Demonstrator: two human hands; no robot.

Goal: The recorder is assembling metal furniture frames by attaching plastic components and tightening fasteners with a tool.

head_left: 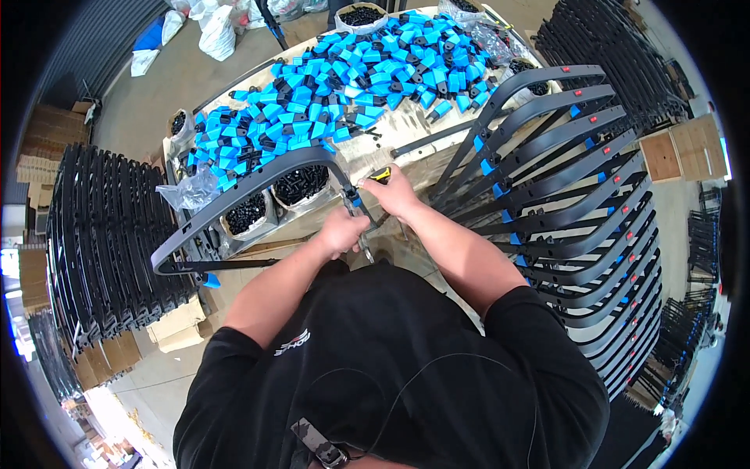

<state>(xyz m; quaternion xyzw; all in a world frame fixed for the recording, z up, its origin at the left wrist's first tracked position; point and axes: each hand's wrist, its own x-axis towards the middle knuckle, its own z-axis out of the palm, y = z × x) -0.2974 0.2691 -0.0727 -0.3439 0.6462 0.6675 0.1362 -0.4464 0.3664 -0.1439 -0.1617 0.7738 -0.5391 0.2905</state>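
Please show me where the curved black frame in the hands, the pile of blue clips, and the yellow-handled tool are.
curved black frame [258, 176], head view, on its upper curved bar.
pile of blue clips [351, 74], head view, middle of the heap.
yellow-handled tool [380, 175], head view, on the yellow handle.

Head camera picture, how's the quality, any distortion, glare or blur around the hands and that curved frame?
In the head view, fisheye bending is strong: the stacked black frames at right bow toward the dark round rim. The light is even daylight with no harsh shadows, and a blown-out patch sits at the lower left edge. The left hand, the right hand and the grey curved plastic frame look reasonably sharp, while the pile of blue plastic clips is softer.
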